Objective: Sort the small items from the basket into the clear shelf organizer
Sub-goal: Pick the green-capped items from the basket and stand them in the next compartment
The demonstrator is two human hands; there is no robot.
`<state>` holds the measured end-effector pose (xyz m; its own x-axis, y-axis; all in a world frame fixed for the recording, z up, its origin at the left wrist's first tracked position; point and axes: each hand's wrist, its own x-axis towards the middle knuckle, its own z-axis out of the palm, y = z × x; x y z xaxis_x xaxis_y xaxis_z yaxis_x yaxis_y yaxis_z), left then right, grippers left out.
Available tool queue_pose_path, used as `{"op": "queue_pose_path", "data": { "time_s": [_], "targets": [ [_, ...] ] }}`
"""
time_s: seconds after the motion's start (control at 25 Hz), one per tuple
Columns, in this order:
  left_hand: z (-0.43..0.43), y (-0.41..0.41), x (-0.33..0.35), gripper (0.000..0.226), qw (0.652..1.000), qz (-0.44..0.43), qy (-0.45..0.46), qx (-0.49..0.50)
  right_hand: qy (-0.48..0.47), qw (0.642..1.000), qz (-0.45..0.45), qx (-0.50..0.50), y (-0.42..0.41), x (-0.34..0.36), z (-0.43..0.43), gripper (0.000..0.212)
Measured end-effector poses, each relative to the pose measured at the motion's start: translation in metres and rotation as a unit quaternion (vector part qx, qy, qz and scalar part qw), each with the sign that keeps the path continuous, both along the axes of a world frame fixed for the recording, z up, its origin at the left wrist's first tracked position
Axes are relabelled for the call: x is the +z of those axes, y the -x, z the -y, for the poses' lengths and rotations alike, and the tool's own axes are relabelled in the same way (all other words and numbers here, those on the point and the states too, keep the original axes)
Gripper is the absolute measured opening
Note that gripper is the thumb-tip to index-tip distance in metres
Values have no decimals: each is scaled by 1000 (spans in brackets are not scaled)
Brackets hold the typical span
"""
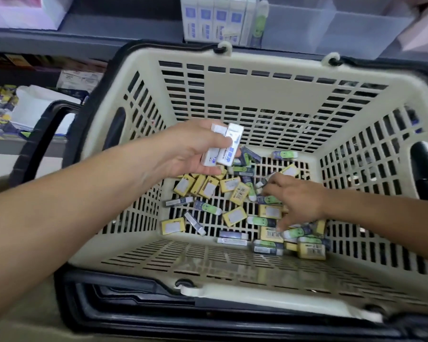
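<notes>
— What does the camera catch here?

— A person reaches with both bare arms into a cream slotted basket [269, 87] with a black rim and black handles, seen from above.

— And the left hand?

— The left hand [188, 154] is raised above the basket floor, fingers and thumb clasped around a small bunch of white erasers [223, 146] with blue print on their sleeves.

— The right?

— The right hand [297, 198] is down among the loose stock at the basket's bottom, fingers spread and curled over the pile. Whether it has actually gripped one is hard to tell; the fingertips are blurred.

— What lies in the basket?

— Dozens of small items scattered on the slotted floor: yellow boxes [208, 187] clustered toward the middle, green-and-dark erasers [206, 208] mixed between them, a few white ones [232, 240] near the front wall.

— And the organizer?

— The clear shelf organizer [344, 28] sits on the grey shelf just behind the basket's far rim. Its left compartment holds a row of upright white-and-blue packs [213, 18], with one green item [260, 23] standing beside them; the compartments to the right look bare.
</notes>
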<state>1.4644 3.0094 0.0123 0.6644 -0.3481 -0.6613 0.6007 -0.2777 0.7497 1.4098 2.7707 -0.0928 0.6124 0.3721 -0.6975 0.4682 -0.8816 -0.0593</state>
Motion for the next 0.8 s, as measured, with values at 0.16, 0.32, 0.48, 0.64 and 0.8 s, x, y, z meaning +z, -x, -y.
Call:
{"op": "queue_pose_path", "data": {
  "time_s": [0.16, 0.32, 0.48, 0.64, 0.8],
  "targets": [
    [5, 4, -3, 24, 1000, 1, 5, -9, 32, 997, 31, 64, 0, -9, -5, 107],
    [6, 5, -6, 23, 1000, 2, -5, -4, -16, 990, 130, -56, -20, 2, 4, 73],
    [9, 7, -10, 17, 1000, 4, -18, -25, 74, 995, 30, -51, -20, 17, 23, 108],
    [10, 7, -11, 20, 999, 10, -20, -31, 135, 990, -6, -25, 10, 6, 26, 134],
    [11, 7, -8, 13, 999, 14, -20, -29, -62, 980, 41, -187, 8, 3, 7, 98]
  ]
}}
